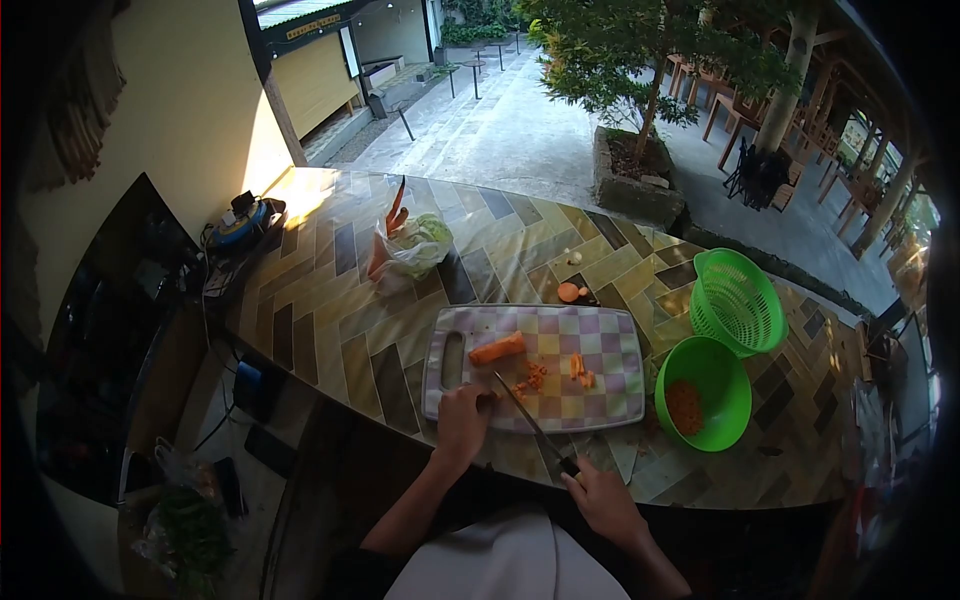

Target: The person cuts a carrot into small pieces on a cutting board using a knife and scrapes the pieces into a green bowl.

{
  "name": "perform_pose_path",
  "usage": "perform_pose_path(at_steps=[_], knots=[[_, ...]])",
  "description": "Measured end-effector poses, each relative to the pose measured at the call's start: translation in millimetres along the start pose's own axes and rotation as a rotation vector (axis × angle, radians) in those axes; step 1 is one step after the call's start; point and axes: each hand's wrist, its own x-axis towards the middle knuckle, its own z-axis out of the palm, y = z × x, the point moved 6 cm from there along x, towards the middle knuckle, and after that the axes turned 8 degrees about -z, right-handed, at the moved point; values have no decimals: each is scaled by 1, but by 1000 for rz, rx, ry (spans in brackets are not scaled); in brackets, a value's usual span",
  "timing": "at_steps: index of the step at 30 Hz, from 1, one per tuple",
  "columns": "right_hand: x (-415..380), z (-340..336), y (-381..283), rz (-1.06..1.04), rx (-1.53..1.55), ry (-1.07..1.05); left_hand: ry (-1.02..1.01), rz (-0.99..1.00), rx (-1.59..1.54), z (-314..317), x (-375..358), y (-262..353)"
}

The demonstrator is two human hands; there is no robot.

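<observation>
My right hand (606,500) is wrapped round the handle of a kitchen knife (530,422), whose blade points up and left over the front of a checkered cutting board (615,345). At the board's lower left corner, my left hand (463,425) has its fingers curled together; what they pinch, if anything, is hidden. A thick peeled piece of carrot (497,348) lies on the board just beyond the blade tip. Small diced carrot (534,377) is heaped near the middle, and a few carrot sticks (577,366) lie to its right.
Right of the board stands a green bowl (735,420) with chopped carrot inside, touching a green colander (765,310). Carrot ends (569,292) lie behind the board. A plastic bag (420,255) of vegetables sits at the back left. A dark screen (105,330) is at far left.
</observation>
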Motion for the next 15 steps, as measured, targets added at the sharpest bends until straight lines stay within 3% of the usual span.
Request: perform_pose_path(at_steps=[11, 15], knots=[[2, 17, 0, 13, 2, -82, -20, 72, -11, 0, 2, -3], [8, 20, -2, 24, -69, -7, 12, 101, -33, 0, -2, -3]])
